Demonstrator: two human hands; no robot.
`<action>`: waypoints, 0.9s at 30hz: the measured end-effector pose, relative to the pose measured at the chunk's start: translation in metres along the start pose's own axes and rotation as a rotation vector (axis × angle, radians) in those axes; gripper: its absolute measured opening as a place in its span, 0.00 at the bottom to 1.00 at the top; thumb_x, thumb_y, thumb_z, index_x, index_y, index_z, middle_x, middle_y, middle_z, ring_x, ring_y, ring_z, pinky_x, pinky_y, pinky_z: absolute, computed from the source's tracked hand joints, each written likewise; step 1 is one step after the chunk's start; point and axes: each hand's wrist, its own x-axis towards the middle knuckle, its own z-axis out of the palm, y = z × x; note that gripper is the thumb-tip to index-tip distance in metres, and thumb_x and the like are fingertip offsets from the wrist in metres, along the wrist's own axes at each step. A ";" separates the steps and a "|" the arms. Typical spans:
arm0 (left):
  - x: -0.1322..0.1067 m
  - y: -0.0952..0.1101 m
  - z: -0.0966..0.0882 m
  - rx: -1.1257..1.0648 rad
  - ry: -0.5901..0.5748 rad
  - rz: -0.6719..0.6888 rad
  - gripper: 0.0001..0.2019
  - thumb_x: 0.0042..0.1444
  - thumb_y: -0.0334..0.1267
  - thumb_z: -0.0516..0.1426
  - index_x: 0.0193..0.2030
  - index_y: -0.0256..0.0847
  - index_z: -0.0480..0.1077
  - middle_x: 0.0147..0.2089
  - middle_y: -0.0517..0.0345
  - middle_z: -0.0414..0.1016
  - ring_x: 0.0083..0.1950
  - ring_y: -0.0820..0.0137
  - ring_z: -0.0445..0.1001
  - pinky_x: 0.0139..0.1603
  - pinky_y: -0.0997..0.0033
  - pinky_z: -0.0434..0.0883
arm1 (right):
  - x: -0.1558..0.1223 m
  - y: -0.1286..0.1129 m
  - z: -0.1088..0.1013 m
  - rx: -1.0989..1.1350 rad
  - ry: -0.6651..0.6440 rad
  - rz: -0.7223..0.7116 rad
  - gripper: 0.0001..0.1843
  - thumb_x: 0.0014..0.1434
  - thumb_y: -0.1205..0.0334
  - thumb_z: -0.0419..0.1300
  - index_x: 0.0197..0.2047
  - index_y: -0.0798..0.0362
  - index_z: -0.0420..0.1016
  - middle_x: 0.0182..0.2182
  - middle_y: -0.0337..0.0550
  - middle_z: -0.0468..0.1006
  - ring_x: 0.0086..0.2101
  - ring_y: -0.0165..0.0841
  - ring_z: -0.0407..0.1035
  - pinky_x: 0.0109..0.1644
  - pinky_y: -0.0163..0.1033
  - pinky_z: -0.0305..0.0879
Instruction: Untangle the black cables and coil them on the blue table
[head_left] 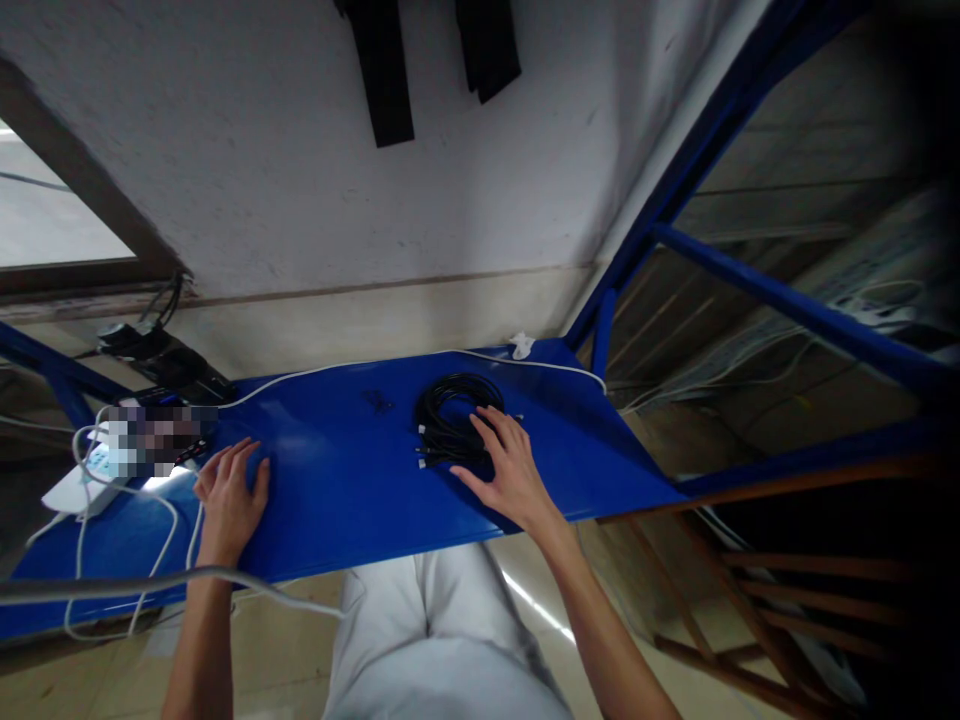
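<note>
A coil of black cables (442, 437) with small white-tipped connectors lies on the blue table (337, 480), right of its middle. Over the coil's right side is my right hand (504, 462), fingers spread; whether its fingertips touch the cables I cannot tell. My left hand (232, 492) rests on the table's left part, fingers stretched out and holding nothing. White cords lie close beside it, and a white power strip (75, 492) sits farther left. Some thin black ties (377, 401) lie on the table behind and left of the coil.
A white cable (337, 366) runs along the back edge, near a crumpled white scrap (522, 346). At the back left stands a black device (165, 362). Blue frame bars (750, 275) rise at the right, above a wooden chair (817, 595). A grey cord (150, 584) crosses my left wrist.
</note>
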 end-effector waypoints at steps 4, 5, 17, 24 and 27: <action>-0.001 0.001 0.000 0.027 0.018 -0.019 0.22 0.73 0.48 0.52 0.67 0.43 0.71 0.71 0.42 0.70 0.74 0.46 0.61 0.75 0.40 0.56 | 0.020 -0.005 0.021 -0.030 -0.141 -0.053 0.49 0.65 0.35 0.68 0.79 0.47 0.59 0.63 0.56 0.77 0.64 0.56 0.69 0.72 0.65 0.64; -0.002 0.001 0.001 0.029 0.016 -0.021 0.22 0.73 0.48 0.52 0.67 0.43 0.71 0.71 0.42 0.70 0.74 0.46 0.62 0.75 0.41 0.56 | 0.022 -0.003 0.025 -0.044 -0.157 -0.053 0.46 0.65 0.36 0.68 0.78 0.47 0.63 0.60 0.55 0.79 0.60 0.55 0.72 0.70 0.64 0.66; 0.000 -0.006 0.005 0.026 0.001 -0.032 0.21 0.72 0.49 0.51 0.65 0.42 0.71 0.69 0.42 0.70 0.72 0.48 0.63 0.75 0.41 0.56 | -0.003 0.049 0.015 -0.121 -0.087 -0.001 0.33 0.70 0.39 0.64 0.72 0.44 0.73 0.51 0.52 0.82 0.54 0.52 0.74 0.61 0.60 0.70; 0.000 -0.005 0.005 0.027 -0.004 -0.042 0.22 0.72 0.49 0.51 0.65 0.42 0.71 0.69 0.42 0.71 0.71 0.47 0.63 0.73 0.41 0.58 | -0.013 0.049 0.008 -0.079 0.157 0.060 0.32 0.69 0.42 0.67 0.69 0.47 0.71 0.60 0.55 0.76 0.63 0.55 0.67 0.69 0.65 0.63; 0.000 -0.005 0.005 0.040 0.012 -0.041 0.22 0.72 0.49 0.51 0.65 0.41 0.72 0.68 0.42 0.72 0.70 0.46 0.63 0.72 0.41 0.59 | -0.014 0.049 0.008 -0.058 0.275 0.099 0.25 0.71 0.46 0.65 0.65 0.48 0.73 0.57 0.55 0.77 0.58 0.52 0.71 0.65 0.62 0.67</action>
